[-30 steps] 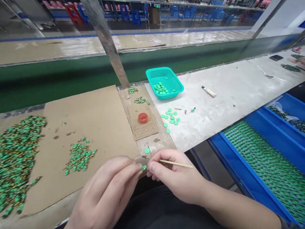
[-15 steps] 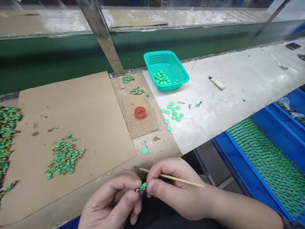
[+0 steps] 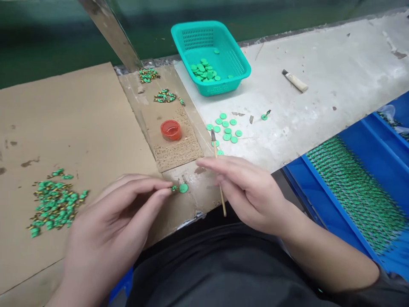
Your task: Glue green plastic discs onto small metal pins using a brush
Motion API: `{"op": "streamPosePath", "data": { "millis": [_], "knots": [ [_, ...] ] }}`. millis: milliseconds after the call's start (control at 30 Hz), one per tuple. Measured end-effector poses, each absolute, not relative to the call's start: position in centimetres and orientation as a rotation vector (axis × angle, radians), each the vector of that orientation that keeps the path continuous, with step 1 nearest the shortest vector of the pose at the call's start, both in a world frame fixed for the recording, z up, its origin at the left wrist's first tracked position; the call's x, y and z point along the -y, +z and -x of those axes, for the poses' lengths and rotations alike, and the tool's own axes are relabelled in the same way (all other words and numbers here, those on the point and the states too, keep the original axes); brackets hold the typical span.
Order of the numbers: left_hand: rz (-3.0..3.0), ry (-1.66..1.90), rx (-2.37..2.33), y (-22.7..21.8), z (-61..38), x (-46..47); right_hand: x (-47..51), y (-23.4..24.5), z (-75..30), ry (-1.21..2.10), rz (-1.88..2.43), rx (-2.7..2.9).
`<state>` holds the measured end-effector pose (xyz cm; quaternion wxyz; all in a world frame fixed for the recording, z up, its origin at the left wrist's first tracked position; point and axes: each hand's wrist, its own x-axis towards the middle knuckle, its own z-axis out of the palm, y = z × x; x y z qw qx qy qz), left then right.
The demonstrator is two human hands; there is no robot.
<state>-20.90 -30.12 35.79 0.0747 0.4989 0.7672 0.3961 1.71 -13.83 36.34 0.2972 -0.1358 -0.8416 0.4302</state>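
My left hand [image 3: 111, 226] pinches a small green and gold part [image 3: 174, 188] between thumb and forefinger, right beside a green disc [image 3: 183, 188] lying on the bench edge. My right hand [image 3: 246, 192] grips a thin wooden stick [image 3: 218, 172] that points away from me, its dark tip near the loose green discs [image 3: 225, 129]. A small red cap [image 3: 171, 130] sits on a scrap of cardboard just beyond both hands.
A teal basket [image 3: 234, 64] holding green discs stands at the back. A pile of green and gold parts [image 3: 54, 202] lies on the brown cardboard sheet [image 3: 73, 128] at left. Blue trays [image 3: 354, 187] of finished parts are at right. A small brush [image 3: 295, 81] lies on the white bench.
My hands have parted. The left carried the small part forward to the bench edge beside the disc. The right turned the stick from sideways to pointing away. The view tilted down.
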Motion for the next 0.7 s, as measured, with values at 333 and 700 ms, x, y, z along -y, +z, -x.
{"op": "streamPosePath", "data": {
  "millis": [333,700],
  "knots": [
    [-1.549,1.197,-2.266,34.3,20.1,29.8,13.6,36.0,-0.6,1.144,0.386,2.047],
    [-1.713,1.17,-2.232,34.6,20.1,29.5,13.9,35.6,-0.7,1.146,0.425,2.036]
  ]
}}
